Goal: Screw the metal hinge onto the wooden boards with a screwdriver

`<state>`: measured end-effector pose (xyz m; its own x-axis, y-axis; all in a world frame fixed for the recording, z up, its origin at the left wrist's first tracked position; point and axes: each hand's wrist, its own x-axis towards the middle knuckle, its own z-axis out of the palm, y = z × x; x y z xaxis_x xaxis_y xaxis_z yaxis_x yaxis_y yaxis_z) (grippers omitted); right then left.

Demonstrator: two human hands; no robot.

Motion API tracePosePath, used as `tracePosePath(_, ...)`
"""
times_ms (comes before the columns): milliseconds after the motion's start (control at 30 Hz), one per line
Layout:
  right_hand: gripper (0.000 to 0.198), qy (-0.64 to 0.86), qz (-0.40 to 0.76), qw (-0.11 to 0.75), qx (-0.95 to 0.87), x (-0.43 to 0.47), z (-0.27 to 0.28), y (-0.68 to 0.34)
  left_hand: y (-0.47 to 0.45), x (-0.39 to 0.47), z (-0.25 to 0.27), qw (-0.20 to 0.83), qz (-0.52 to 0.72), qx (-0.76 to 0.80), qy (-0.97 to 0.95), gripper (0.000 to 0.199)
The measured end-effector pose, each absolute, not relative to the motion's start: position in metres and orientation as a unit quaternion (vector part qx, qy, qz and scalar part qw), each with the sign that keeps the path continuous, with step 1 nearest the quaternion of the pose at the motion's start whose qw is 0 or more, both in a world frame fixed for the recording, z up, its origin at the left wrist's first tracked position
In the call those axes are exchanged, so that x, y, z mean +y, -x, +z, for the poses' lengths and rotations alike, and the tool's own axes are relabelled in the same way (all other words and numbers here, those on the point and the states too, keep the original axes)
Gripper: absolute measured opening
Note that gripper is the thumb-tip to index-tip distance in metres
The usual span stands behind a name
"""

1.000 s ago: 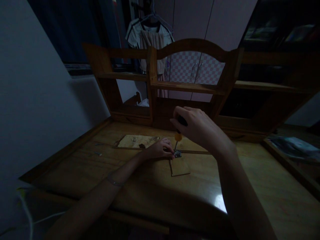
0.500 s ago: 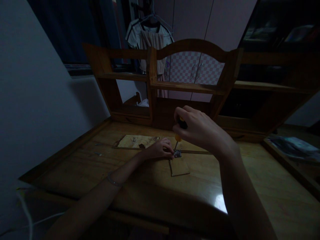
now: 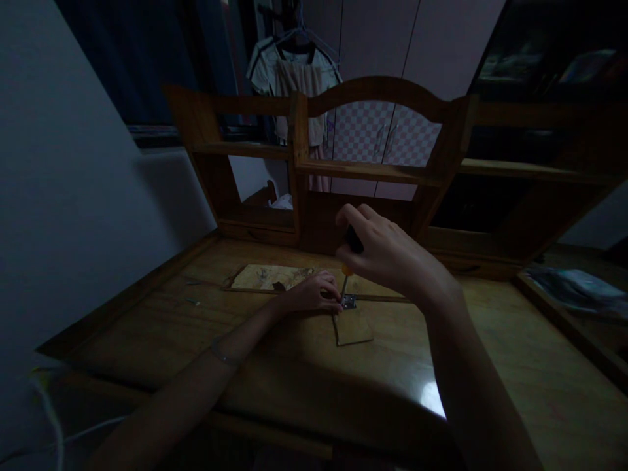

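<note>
My right hand (image 3: 380, 245) is wrapped round the black and yellow handle of a screwdriver (image 3: 347, 269), whose shaft points down at a small metal hinge (image 3: 350, 301). The hinge lies where a small square wooden board (image 3: 353, 327) meets a longer wooden strip behind it. My left hand (image 3: 316, 292) rests low on the desk. Its thumb and fingertips pinch together beside the screwdriver's tip, at the hinge's left edge. What lies between those fingertips is too small and dark to make out.
A rough-faced wooden board (image 3: 267, 277) lies behind my left hand on the wooden desk (image 3: 407, 356). Two small thin items (image 3: 193, 301) lie to the left. A wooden shelf unit (image 3: 367, 171) stands along the back. Plastic-wrapped things (image 3: 583, 288) sit at the right.
My right hand has shifted slightly left and turned a little on the screwdriver handle; the yellow near its top is now hidden. My left hand has stayed almost still.
</note>
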<state>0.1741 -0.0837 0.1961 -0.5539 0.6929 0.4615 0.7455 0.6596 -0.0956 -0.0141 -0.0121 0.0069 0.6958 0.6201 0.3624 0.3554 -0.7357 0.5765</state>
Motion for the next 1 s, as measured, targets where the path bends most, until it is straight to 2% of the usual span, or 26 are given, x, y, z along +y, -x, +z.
tracePosePath(300,0.009,0.419,-0.088,0.236,-0.872,-0.0802,0.1975,-0.1726,0.0125,-0.0126,0.0098,0.228,0.290,0.276,-0.887,0.032)
tracePosePath(500,0.021,0.410,-0.055,0.237,-0.879,-0.0835,0.1977,-0.1736,0.0124,-0.0097,0.0107,0.232,0.299,0.262,-0.888,0.041)
tracePosePath(733,0.017,0.421,-0.088,0.240,-0.870,-0.0788,0.1963,-0.1737,0.0134,-0.0115,0.0057,0.229,0.309,0.266,-0.884,0.028)
tracePosePath(867,0.010,0.418,-0.076,0.237,-0.873,-0.0769,0.1955,-0.1730,0.0143,-0.0115,0.0021,0.239,0.310,0.265,-0.881,0.027)
tracePosePath(1000,0.012,0.424,-0.068,0.240,-0.871,-0.0777,0.1955,-0.1723,0.0137,-0.0124,0.0039,0.207,0.289,0.268,-0.895,0.023)
